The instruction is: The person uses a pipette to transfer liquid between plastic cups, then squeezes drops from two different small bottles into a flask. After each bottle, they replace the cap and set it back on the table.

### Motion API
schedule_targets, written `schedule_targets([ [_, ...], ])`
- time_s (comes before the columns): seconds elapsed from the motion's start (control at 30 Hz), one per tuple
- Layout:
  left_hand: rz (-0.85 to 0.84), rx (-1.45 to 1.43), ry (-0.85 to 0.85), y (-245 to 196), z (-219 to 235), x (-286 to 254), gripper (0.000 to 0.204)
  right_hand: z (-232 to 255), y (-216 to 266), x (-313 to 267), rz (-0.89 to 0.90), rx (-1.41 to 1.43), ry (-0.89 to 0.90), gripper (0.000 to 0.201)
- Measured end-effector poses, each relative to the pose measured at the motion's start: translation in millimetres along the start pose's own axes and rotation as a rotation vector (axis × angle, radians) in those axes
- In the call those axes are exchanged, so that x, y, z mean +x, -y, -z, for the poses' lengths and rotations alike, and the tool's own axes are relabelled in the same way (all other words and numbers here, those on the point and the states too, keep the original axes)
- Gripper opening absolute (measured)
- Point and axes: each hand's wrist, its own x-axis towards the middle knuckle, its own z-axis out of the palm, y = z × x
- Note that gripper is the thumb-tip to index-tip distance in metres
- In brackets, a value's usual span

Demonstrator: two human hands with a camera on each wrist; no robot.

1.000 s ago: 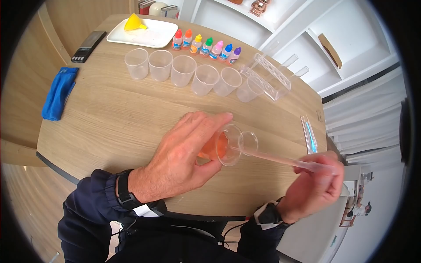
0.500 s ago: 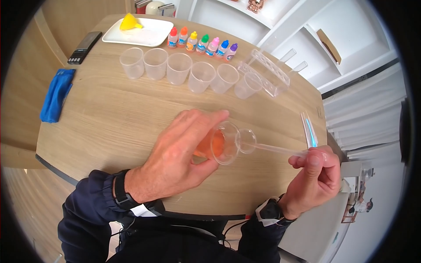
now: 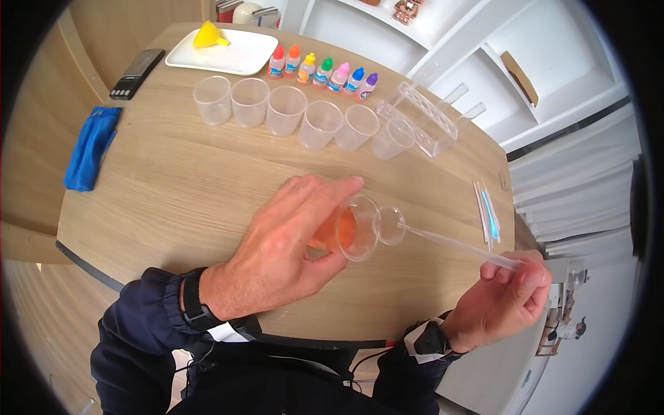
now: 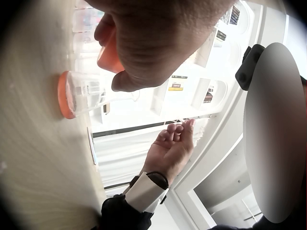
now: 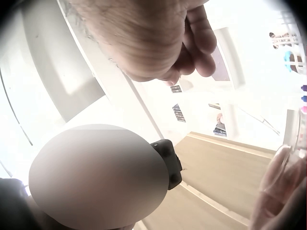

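Observation:
My left hand (image 3: 277,249) grips a clear vessel (image 3: 344,232) of orange liquid, its wide rim facing right. Beside that rim is the round mouth of a clear flask (image 3: 392,237). In the left wrist view the flask (image 4: 86,96) stands on the table with orange liquid at its base, below my left hand (image 4: 153,43). My right hand (image 3: 501,301) pinches a clear plastic pipette (image 3: 460,247) by its far end, and the thin tip lies at the flask's mouth. The right wrist view shows my right hand (image 5: 144,38) with fingers bent and the pipette (image 5: 259,117) partly hidden.
Several clear cups (image 3: 286,111) stand in a row, with small colored dropper bottles (image 3: 322,72) behind. A tray (image 3: 242,62) with a yellow funnel (image 3: 207,36), a scale (image 3: 137,74) and blue cloth (image 3: 91,149) are left. A tube rack (image 3: 422,117) and packaged sticks (image 3: 487,211) are right.
The pipette tip has moved right, from over the vessel in my left hand to the flask's mouth. My right hand rose, then dropped back and slightly right. My left hand keeps its grip.

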Motion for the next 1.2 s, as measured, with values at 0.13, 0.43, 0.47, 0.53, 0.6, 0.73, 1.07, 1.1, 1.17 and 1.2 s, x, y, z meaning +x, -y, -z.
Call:
schedule_targets([
  [0.13,-0.014,-0.001,-0.007,0,-1,0,0.073,-13,11,-11,-0.032,-0.024,0.099,0.036],
  [0.43,-0.004,-0.002,0.008,-2,0,0,0.073,-25,5,-28,0.011,-0.088,0.268,0.018],
  [0.47,-0.009,0.010,-0.001,-1,0,0,0.074,-25,4,-28,0.018,-0.091,0.285,0.017],
  [0.53,-0.020,0.034,-0.020,-1,-1,0,0.077,-25,1,-27,0.031,-0.096,0.318,0.016],
  [0.6,-0.012,0.011,0.000,-1,0,0,0.074,-27,2,-28,0.007,-0.087,0.311,0.017],
  [0.73,-0.002,-0.009,0.003,-2,0,0,0.073,-27,2,-28,-0.059,-0.053,0.302,0.018],
  [1.07,0.002,0.000,0.020,-2,1,0,0.074,-25,0,-26,-0.124,-0.071,0.369,0.031],
  [1.1,0.002,0.001,0.021,-2,1,0,0.074,-25,0,-26,-0.123,-0.072,0.375,0.031],
  [1.17,0.001,0.001,0.020,-2,1,0,0.074,-25,-1,-26,-0.123,-0.077,0.385,0.031],
  [1.2,0.001,0.001,0.019,-2,1,0,0.074,-25,-1,-26,-0.123,-0.082,0.389,0.030],
])
